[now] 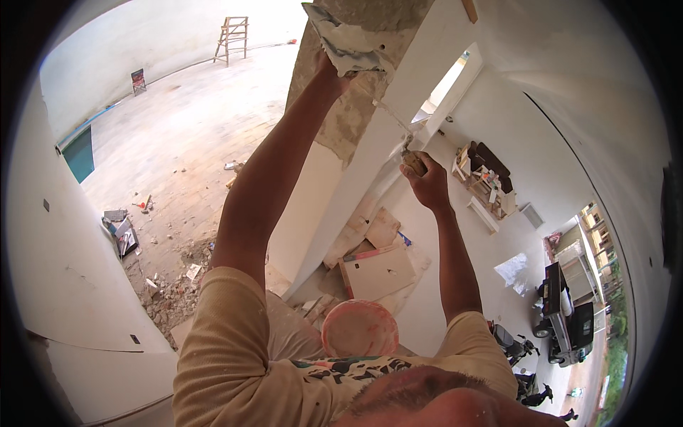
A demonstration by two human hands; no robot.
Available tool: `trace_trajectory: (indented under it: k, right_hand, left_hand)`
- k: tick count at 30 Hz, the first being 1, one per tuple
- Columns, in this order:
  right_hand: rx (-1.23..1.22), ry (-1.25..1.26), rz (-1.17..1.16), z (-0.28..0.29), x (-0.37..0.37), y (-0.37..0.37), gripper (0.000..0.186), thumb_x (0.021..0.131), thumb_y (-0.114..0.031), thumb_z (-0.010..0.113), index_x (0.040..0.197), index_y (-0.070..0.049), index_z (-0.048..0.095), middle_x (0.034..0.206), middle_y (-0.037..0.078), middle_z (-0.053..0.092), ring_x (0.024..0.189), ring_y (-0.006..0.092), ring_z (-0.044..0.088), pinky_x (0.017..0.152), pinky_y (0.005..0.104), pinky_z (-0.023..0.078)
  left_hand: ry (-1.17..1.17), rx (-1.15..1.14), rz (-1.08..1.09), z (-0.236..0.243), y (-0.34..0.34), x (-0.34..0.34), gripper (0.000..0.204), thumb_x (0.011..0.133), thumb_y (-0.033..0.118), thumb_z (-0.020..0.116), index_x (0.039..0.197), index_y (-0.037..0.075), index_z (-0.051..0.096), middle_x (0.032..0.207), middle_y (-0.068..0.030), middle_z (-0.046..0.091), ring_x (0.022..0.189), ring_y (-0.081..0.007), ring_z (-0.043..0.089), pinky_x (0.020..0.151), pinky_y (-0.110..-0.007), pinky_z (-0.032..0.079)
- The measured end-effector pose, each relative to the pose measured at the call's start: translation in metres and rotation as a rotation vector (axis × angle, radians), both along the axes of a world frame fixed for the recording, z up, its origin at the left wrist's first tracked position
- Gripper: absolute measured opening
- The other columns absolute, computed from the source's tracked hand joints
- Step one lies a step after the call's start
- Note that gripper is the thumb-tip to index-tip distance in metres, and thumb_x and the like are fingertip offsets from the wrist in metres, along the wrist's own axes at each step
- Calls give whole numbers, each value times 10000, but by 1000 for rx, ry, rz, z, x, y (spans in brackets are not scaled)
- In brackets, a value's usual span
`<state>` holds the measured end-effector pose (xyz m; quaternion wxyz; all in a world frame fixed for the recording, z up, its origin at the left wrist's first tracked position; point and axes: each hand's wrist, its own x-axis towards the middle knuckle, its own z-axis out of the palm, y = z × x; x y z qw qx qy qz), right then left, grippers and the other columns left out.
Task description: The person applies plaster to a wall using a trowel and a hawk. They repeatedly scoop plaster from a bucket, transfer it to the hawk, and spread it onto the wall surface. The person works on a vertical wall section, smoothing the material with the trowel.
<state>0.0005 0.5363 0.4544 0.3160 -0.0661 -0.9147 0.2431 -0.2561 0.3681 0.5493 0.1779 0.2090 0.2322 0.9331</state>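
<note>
My left hand [331, 74] is raised in front of the rough grey wall patch [341, 132]. It grips a flat plate [348, 48] smeared with white plaster, and the plate hides part of the fingers. Lower and to the right, my right hand [431, 183] is wrapped round the wooden handle of a small trowel [413, 162]. The trowel's thin blade points up and left, close to the white wall edge [388, 107]. Below, near my body, stands a round plaster-stained red bucket [329, 324].
Cardboard sheets [380, 274] lie on the floor beyond the bucket. Rubble [188, 277] is heaped at left. A wooden ladder [233, 39] and a folding chair [138, 81] stand far off. At right are piled furniture [491, 178], motorbikes [514, 347] and a truck [565, 313].
</note>
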Motion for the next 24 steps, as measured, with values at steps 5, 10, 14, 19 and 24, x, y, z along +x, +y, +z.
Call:
trace_trajectory:
  k: [5, 10, 14, 19, 24]
  right_hand:
    - [-69, 54, 13, -2, 3, -27, 441, 857, -232, 729, 1193, 34, 621, 1013, 178, 714, 930, 260, 703, 858, 358, 546]
    - [-53, 107, -23, 12, 5, -36, 441, 854, -236, 732, 1188, 32, 627, 1014, 179, 714, 917, 256, 704, 852, 357, 546]
    - [-34, 135, -28, 7, 3, -30, 439, 851, -238, 732, 1187, 25, 632, 1012, 177, 716, 910, 253, 703, 840, 357, 544]
    - [-72, 119, -63, 12, 9, -27, 431, 847, -235, 731, 1182, 18, 637, 1015, 177, 714, 923, 255, 704, 838, 363, 542]
    - [27, 147, -36, 14, 7, -25, 434, 840, -232, 732, 1186, 11, 636, 1029, 182, 707, 943, 272, 701, 845, 371, 542]
  left_hand:
    - [-103, 1, 26, -4, -20, 21, 398, 1040, 399, 395, 1390, 213, 437, 1358, -66, 529, 1236, -295, 543, 1008, -496, 473]
    - [-135, 56, 19, -20, -27, 14, 407, 1033, 416, 399, 1384, 214, 441, 1342, -64, 536, 1219, -300, 549, 990, -492, 481]
    - [-110, 67, 40, -33, -27, 2, 417, 1033, 416, 403, 1394, 209, 433, 1354, -67, 523, 1224, -301, 542, 978, -503, 486]
    - [-77, -2, 90, -43, -31, -1, 410, 1034, 384, 428, 1395, 191, 426, 1360, -90, 512, 1233, -303, 538, 947, -502, 507]
    - [-59, -64, 122, -57, -29, -13, 393, 1037, 363, 434, 1384, 181, 436, 1326, -101, 535, 1164, -307, 583, 900, -487, 537]
